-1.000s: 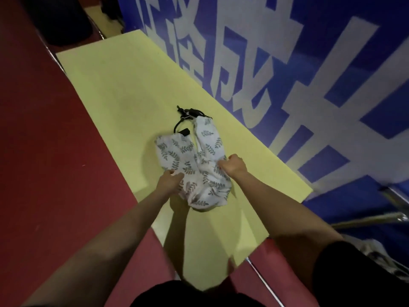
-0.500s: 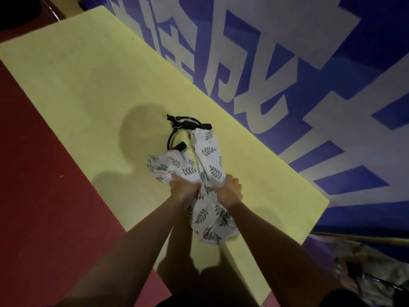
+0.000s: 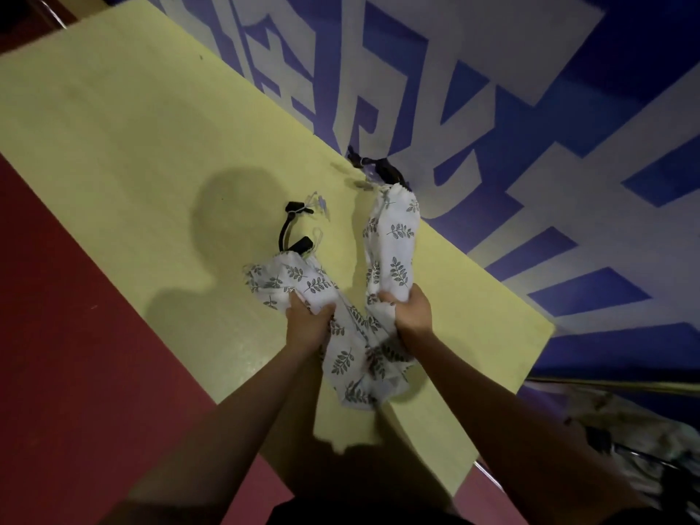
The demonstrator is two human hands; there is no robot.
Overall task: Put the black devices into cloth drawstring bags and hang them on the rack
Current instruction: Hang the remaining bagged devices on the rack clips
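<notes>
On the yellow table (image 3: 113, 145), two leaf-print cloth bags lie in front of me. My left hand (image 3: 307, 323) grips the left bag (image 3: 291, 278), fingers curled in its cloth; a black device (image 3: 293, 229) pokes from its mouth. My right hand (image 3: 411, 312) clutches the right bag (image 3: 394, 236), lifted off the table, another black device (image 3: 382, 168) protruding at its top. I judge bagging nearly done; closing and hanging remain. No rack is visible. Both forearms reach forward.
</notes>
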